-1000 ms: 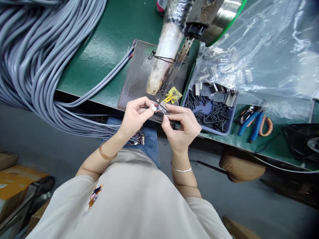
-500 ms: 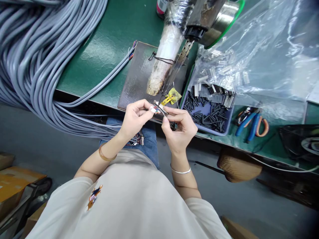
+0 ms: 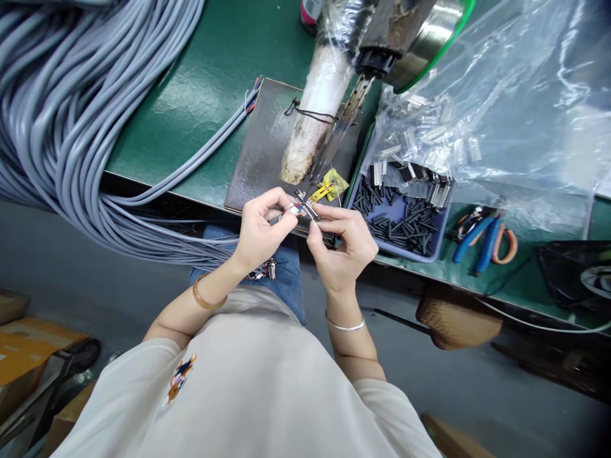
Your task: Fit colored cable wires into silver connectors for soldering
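My left hand (image 3: pixel 260 229) is closed in a pinch on the stripped end of a grey cable with coloured wires (image 3: pixel 292 209). My right hand (image 3: pixel 340 245) is closed on a small metal connector (image 3: pixel 307 207), held against those wire ends. Both hands meet just in front of the bench edge, below a dark metal plate (image 3: pixel 267 149). On that plate rests a soldering iron holder (image 3: pixel 310 121) wrapped in plastic, with a yellow clip (image 3: pixel 328 186) beside its tip. More finished connectors (image 3: pixel 267 267) lie on my lap.
A thick bundle of grey cables (image 3: pixel 71 108) hangs off the green bench at the left. A blue tray (image 3: pixel 405 219) holds several black sleeves and connectors, under a clear plastic bag (image 3: pixel 487 95). Blue and orange cutters (image 3: pixel 482 235) lie to the right. Cardboard boxes (image 3: pixel 28 356) stand on the floor.
My hands have stayed at the same spot; the fingers shifted slightly and the connector has turned a little between them.
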